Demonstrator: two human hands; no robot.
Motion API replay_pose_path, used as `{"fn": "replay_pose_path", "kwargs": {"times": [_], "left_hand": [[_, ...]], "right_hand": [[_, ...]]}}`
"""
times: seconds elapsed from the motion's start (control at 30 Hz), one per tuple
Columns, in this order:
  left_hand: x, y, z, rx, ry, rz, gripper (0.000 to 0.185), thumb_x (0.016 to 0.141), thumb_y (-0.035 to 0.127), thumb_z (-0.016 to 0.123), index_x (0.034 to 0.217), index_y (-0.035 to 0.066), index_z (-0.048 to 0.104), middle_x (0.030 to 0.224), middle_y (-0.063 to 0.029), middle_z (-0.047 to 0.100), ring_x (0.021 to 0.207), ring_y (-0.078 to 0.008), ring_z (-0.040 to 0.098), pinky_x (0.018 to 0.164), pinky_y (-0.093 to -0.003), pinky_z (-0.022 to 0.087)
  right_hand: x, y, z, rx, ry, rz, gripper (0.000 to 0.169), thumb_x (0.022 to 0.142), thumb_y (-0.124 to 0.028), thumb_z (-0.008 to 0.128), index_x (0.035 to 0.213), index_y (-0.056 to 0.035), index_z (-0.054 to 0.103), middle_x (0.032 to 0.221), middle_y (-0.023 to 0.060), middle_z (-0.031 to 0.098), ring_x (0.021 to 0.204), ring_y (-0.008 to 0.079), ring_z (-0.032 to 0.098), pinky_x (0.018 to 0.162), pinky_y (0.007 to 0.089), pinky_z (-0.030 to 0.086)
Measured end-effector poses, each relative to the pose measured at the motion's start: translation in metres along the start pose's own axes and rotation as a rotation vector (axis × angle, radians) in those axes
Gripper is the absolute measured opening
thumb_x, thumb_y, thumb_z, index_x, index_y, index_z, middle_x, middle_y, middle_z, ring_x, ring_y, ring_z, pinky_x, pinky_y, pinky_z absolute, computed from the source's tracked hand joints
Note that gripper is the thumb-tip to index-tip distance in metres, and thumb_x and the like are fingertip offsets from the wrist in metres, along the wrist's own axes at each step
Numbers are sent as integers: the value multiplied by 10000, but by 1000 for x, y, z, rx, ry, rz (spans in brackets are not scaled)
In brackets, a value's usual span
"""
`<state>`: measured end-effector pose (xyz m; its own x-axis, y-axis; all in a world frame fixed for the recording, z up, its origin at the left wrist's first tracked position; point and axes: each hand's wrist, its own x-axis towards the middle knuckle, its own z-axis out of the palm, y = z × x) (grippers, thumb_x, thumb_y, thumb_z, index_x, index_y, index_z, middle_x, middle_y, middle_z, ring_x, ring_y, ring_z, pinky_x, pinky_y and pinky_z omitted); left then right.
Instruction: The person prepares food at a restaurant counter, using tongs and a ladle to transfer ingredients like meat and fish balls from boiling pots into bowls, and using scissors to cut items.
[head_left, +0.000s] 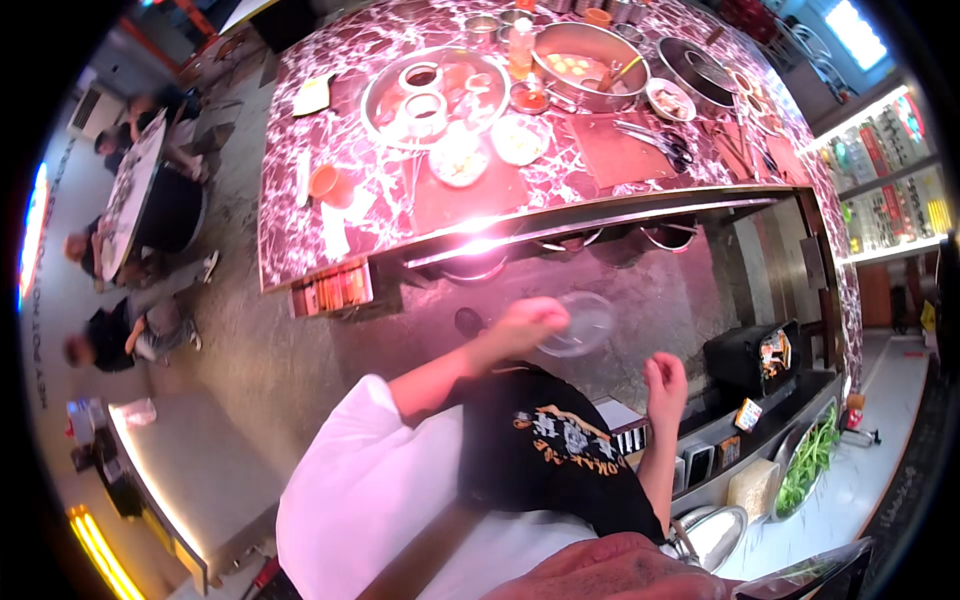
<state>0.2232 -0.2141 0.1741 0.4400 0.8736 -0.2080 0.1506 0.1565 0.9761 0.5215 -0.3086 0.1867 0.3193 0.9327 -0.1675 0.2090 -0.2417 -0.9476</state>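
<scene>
My left hand (536, 319) is closed on the rim of a round clear plastic lid or shallow bowl (585, 324), held over the floor in front of the black apron. To its right, my right hand (666, 382) is raised with its fingers curled; whether anything small is in it cannot be told. Beyond the hands, the marbled counter (375, 191) carries a large metal basin (363, 112) with pieces in liquid, two white bowls of food, a steel pot (646, 75) and scissors (679, 154).
Scissors and bowls lie near the counter's edge. A black bin (731, 360) stands at the right, beside a tray of green vegetables (806, 465) on the side counter. An orange cup (325, 181) stands at the counter's left. Several people sit at the far left.
</scene>
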Motion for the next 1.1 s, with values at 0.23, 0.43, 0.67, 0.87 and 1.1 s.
{"fn": "replay_pose_path", "kwargs": {"times": [0.23,0.43,0.67,0.87,1.1], "left_hand": [[29,-61,-149,-462,408,-135,179,894,8,532,1043,19,631,871,-55,659,726,-128,603,628,-212,469],[46,-49,-237,-407,651,-41,257,903,16,505,1152,-7,566,900,-91,675,728,-133,616,625,-214,467],[13,-79,-280,-649,1122,78,62,898,64,543,913,30,593,767,-40,593,657,-107,557,547,-216,434],[-82,-141,-228,-713,1668,-122,141,873,139,543,742,87,528,604,27,447,525,-117,436,490,-259,367],[-46,-145,-55,-545,2153,-607,278,895,216,509,1074,29,611,860,-70,585,763,-218,593,688,-378,531]], "right_hand": [[112,-12,99,-245,-196,-42,157,874,-110,670,1000,-23,636,802,18,629,735,90,567,701,244,482],[205,10,117,-374,-295,16,142,868,-111,680,973,-27,633,776,-2,603,718,88,558,675,254,480],[367,46,32,-245,-35,102,82,860,-103,644,901,-32,644,758,16,632,686,106,588,640,271,485],[563,44,-51,-259,281,-88,224,863,-134,613,1024,16,649,871,94,680,799,187,637,733,307,496],[816,89,-185,-455,574,-47,312,851,-150,616,1114,18,599,1038,169,655,961,294,624,874,379,478]]}}
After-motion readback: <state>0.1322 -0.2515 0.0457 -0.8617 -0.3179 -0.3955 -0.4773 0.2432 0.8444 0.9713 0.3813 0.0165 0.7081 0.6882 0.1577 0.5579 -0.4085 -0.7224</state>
